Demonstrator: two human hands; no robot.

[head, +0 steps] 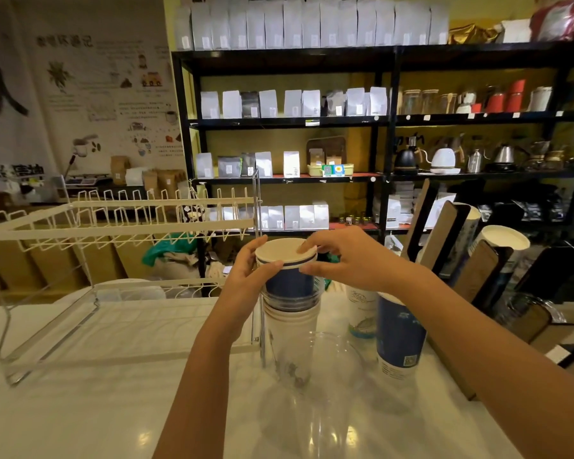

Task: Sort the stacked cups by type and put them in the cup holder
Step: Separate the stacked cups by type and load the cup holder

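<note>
A mixed stack of upside-down cups [292, 323] stands on the white counter: clear plastic at the bottom, white paper above, then clear rims. A blue paper cup [289, 281] tops it, its white base facing up. My left hand [251, 271] grips the blue cup's left side. My right hand [337, 258] pinches its base rim from the right. An upturned blue cup [400, 342] and a white printed cup [362, 313] stand to the right. The wooden cup holder [444, 233] leans at far right with white cups [504, 238] in its slots.
A white wire rack [120, 223] fills the counter's left half, one post right beside the stack. A clear plastic cup [332, 359] lies in front of the stack. Black shelves with bags and kettles [443, 159] line the back wall.
</note>
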